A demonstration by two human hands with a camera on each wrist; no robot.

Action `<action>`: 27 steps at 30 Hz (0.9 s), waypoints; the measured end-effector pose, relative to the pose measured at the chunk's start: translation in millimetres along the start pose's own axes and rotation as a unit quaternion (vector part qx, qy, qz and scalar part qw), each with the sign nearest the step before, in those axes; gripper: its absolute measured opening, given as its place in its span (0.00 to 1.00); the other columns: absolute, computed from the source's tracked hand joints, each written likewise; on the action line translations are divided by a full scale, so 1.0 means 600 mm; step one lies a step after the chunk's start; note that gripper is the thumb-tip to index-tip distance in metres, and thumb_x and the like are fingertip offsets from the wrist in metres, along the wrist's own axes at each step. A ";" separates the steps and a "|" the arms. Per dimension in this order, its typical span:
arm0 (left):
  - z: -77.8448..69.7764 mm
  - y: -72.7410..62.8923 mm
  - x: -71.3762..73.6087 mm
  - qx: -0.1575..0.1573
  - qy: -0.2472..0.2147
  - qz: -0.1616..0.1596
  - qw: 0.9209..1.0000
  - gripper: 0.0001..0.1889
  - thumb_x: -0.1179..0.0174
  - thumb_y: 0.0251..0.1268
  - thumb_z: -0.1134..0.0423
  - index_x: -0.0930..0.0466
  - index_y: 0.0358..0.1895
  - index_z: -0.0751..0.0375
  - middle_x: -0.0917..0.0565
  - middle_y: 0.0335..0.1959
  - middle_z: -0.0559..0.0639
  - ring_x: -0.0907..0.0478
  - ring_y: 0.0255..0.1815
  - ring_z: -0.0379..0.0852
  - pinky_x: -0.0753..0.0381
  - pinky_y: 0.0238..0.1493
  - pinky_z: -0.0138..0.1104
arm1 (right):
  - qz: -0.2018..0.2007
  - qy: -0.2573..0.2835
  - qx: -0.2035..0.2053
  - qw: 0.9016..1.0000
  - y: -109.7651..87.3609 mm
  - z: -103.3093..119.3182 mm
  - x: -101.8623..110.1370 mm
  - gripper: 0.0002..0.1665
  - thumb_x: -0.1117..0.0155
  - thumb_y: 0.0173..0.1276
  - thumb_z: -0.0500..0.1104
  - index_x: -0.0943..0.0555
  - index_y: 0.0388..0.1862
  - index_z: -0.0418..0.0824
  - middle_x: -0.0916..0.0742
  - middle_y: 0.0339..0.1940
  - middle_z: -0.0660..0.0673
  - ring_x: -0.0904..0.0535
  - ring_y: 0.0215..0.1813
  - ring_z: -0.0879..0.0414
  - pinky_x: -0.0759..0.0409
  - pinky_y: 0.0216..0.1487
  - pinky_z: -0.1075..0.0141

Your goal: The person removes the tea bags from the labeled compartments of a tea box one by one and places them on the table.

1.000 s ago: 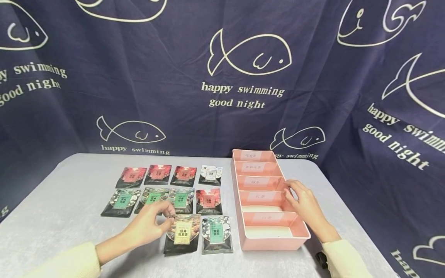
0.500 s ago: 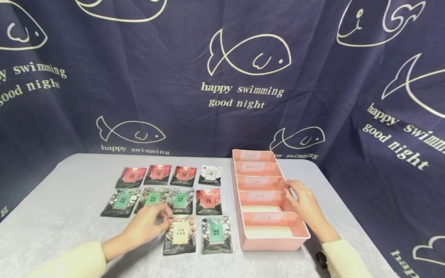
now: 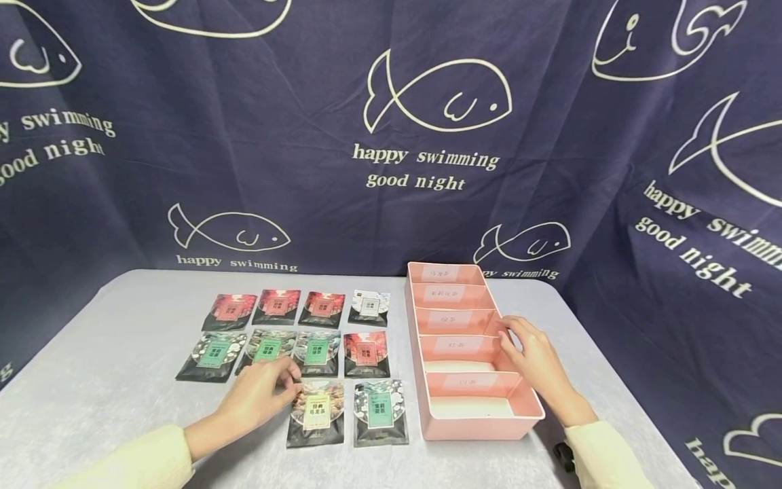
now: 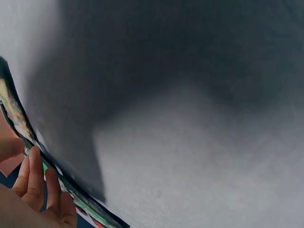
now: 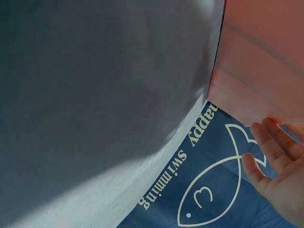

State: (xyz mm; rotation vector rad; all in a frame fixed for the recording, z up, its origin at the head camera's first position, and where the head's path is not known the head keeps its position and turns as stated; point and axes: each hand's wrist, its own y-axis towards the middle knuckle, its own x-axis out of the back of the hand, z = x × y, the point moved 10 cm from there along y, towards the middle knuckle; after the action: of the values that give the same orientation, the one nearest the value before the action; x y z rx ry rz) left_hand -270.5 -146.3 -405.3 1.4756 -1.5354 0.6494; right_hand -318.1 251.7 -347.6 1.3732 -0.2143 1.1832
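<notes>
My left hand [image 3: 263, 394] pinches the upper left corner of a tea sachet with a yellow label [image 3: 316, 413], which lies in the front row. In the left wrist view, thumb and forefinger meet at the edge of this sachet [image 4: 16, 114]. Beside it lies a jasmine-patterned sachet with a green label [image 3: 380, 413]. A long pink divided box [image 3: 482, 429] stands to the right, with a paper label in each compartment. My right hand [image 3: 536, 356] holds the box's right rim; in the right wrist view its fingers [image 5: 273, 142] reach the edge of the pink wall [image 5: 261, 61].
More sachets lie in two rows behind: red ones [image 3: 278, 308], a white one [image 3: 369, 308], green ones [image 3: 317, 353] and a flower-patterned one [image 3: 214, 356]. The grey table [image 3: 110, 380] ends at a dark blue fish-print curtain [image 3: 330, 170]. A small black object [image 3: 565, 456] shows by the right sleeve.
The yellow-label sachet and my left hand have shifted slightly left, and the sachet now lies straighter. My right hand and the box have stayed in place.
</notes>
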 end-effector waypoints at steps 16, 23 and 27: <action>-0.035 0.015 0.068 -0.119 0.091 -0.102 0.983 0.05 0.37 0.50 0.60 0.22 0.31 0.48 0.21 0.23 0.35 0.25 0.31 0.40 0.28 0.38 0.42 | 0.012 -0.050 0.034 0.998 0.008 0.010 0.009 0.12 0.41 0.55 0.35 0.20 0.40 0.33 0.16 0.39 0.38 0.20 0.42 0.42 0.25 0.42 0.49; -0.030 0.018 0.103 -0.141 0.140 -0.134 0.971 0.12 0.39 0.52 0.55 0.22 0.39 0.53 0.17 0.34 0.46 0.25 0.40 0.47 0.32 0.42 0.45 | 0.024 -0.055 0.044 0.997 0.017 0.012 0.022 0.15 0.38 0.51 0.34 0.21 0.40 0.32 0.16 0.38 0.38 0.20 0.42 0.41 0.25 0.42 0.49; -0.016 0.016 0.133 -0.146 0.154 -0.160 0.964 0.18 0.39 0.52 0.53 0.24 0.44 0.58 0.18 0.41 0.53 0.26 0.45 0.54 0.34 0.43 0.48 | 0.019 -0.053 0.044 0.997 0.022 0.011 0.038 0.19 0.37 0.51 0.36 0.22 0.43 0.32 0.17 0.42 0.37 0.21 0.45 0.40 0.26 0.44 0.48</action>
State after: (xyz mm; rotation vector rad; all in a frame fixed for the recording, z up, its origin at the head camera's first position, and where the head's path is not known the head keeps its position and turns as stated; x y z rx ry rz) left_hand -269.5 -176.8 -330.2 1.2882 -1.0713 0.4158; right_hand -314.2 255.1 -321.2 1.5158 -0.2672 1.1633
